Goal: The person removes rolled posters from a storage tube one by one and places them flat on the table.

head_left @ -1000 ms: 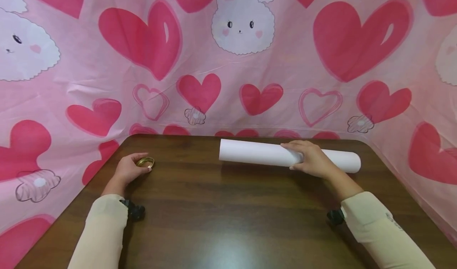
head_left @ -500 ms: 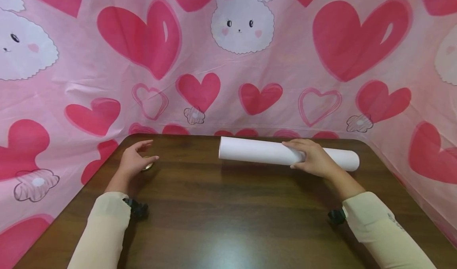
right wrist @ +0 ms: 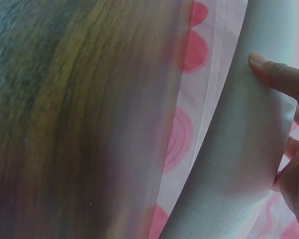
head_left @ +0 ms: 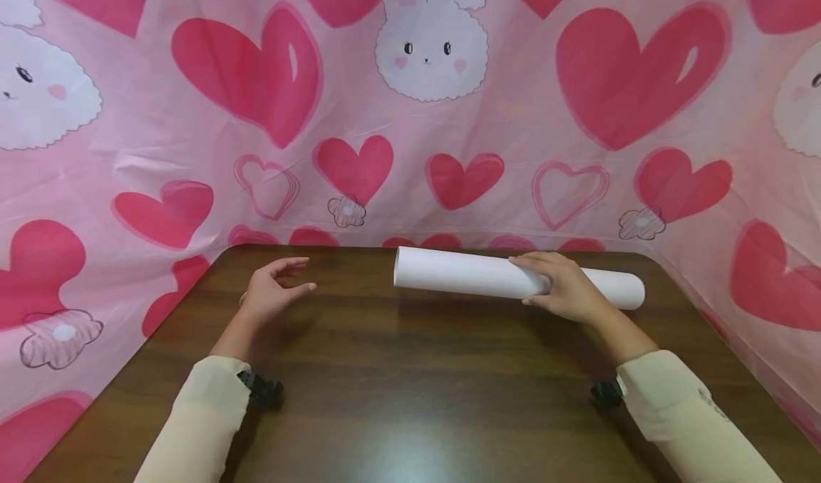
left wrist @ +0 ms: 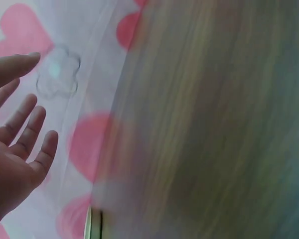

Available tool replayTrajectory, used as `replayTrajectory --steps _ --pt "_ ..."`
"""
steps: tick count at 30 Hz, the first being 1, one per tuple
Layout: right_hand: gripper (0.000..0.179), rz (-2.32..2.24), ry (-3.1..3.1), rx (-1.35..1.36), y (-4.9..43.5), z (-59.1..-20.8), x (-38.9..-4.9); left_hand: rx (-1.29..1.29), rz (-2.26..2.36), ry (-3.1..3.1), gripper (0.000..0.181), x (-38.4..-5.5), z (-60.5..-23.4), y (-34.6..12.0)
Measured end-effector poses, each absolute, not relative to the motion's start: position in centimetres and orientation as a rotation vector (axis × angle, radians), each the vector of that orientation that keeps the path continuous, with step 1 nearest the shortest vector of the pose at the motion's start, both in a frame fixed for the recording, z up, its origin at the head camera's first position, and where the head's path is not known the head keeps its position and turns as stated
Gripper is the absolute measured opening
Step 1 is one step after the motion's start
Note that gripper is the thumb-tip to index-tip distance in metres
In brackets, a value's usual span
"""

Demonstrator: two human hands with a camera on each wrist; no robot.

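A white roll, seemingly of paper [head_left: 458, 271], is gripped near its middle by my right hand [head_left: 559, 287], thumb on the near side and fingers over the top. In the right wrist view the thumb presses on the smooth white roll [right wrist: 224, 149]. My left hand [head_left: 271, 292] is apart from the roll, to its left, fingers loosely spread and nothing between them. A gold ring-shaped item [head_left: 242, 298], like a roll of tape, sits behind the left hand, mostly hidden by it. Its edge also shows low in the left wrist view as a pale ring [left wrist: 93, 224].
A dark brown wooden table [head_left: 410, 383] lies under both hands. Pink cloth [head_left: 474, 127] printed with hearts and rabbits hangs behind the table and along both sides. Dark wrist cameras [head_left: 264, 392] sit at the sleeves.
My left hand has let go of the gold ring and moved right, toward the white roll. The ring stays on the left. My right hand keeps hold of the roll, almost still.
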State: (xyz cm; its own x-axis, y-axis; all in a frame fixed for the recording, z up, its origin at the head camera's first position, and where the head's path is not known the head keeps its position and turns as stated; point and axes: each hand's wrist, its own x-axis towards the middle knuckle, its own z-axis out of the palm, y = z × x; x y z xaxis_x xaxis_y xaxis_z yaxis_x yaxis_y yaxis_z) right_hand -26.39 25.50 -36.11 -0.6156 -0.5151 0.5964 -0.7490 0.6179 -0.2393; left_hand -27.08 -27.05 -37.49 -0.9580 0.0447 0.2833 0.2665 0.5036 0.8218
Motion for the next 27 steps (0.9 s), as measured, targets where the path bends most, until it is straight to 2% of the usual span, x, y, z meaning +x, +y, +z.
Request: replayTrajectory --steps 13,27 --pt "0.078 0.647 -2.321 1.043 25.7 -36.3 -26.2 -0.431 -1.939 -2.298 0.048 -25.8 -37.2 -20.3" --pt "0.079 0.697 -2.328 1.039 25.3 -36.4 -26.1 -0.404 -2.448 -2.090 0.049 -25.5 -37.0 -13.7"
